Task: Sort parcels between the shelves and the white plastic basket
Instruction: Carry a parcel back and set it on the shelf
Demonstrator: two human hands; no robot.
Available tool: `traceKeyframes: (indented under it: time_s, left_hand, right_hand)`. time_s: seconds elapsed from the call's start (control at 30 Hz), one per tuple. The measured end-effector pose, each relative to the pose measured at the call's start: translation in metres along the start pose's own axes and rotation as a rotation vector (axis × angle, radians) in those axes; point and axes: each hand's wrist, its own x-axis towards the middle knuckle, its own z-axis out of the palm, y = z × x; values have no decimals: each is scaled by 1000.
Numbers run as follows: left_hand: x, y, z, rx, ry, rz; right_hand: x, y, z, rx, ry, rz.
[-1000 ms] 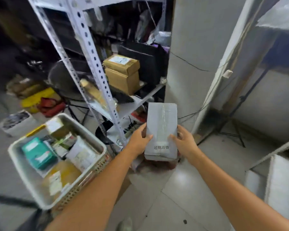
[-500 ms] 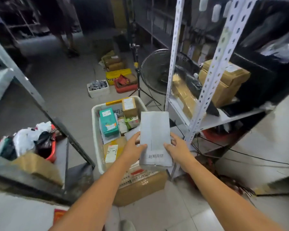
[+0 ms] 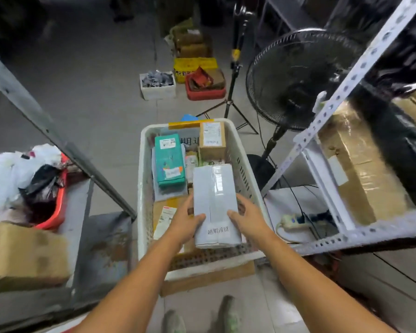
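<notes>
Grey concrete floor, storage aisle between two metal racks. White plastic basket (image 3: 142, 188) sits on a flat cardboard box (image 3: 207, 277) in the middle of the aisle. Grey parcel (image 3: 214, 198), long and taped down its centre, is over the near right part of the basket; cannot tell if it touches the contents below. White label (image 3: 217, 230) at its near end reads "超期滞留". Left hand (image 3: 185, 222) grips the parcel's left edge, thumb on top, fingers curled under. Right hand (image 3: 247, 219) grips the right edge the same way.

In the basket: teal parcel (image 3: 169, 162) with small white stickers, print too small to read; brown carton (image 3: 211, 140) with a shipping label, blurred; sheet (image 3: 190, 141) with big characters, "期" legible.

Right: white slotted shelf (image 3: 334, 97) holding a large taped cardboard box (image 3: 360, 169), power strip (image 3: 291, 222) beneath. Black standing fan (image 3: 298, 78) and tripod (image 3: 231, 102) beyond the basket. Far floor: white foam box (image 3: 157, 88), red tray (image 3: 204, 92), yellow box (image 3: 192, 66) with unreadable characters. Left: grey shelf (image 3: 101, 248) with a carton (image 3: 24, 253), red basin (image 3: 55, 212).
</notes>
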Motion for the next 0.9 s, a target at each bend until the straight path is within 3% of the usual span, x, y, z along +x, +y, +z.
traceKeyframes:
  time_s: [0.33, 0.7, 0.8, 0.9]
  left_hand:
    - [117, -75, 0, -77, 119, -206]
    - [135, -95, -10, -113, 109, -332]
    - [129, -76, -17, -20, 57, -366]
    - [116, -51, -30, 237, 15, -324]
  right_hand:
    - [124, 65, 26, -39, -100, 99]
    - [144, 71, 37, -142, -184, 129]
    - [137, 59, 35, -231, -189, 162]
    - [123, 36, 24, -353, -191, 178]
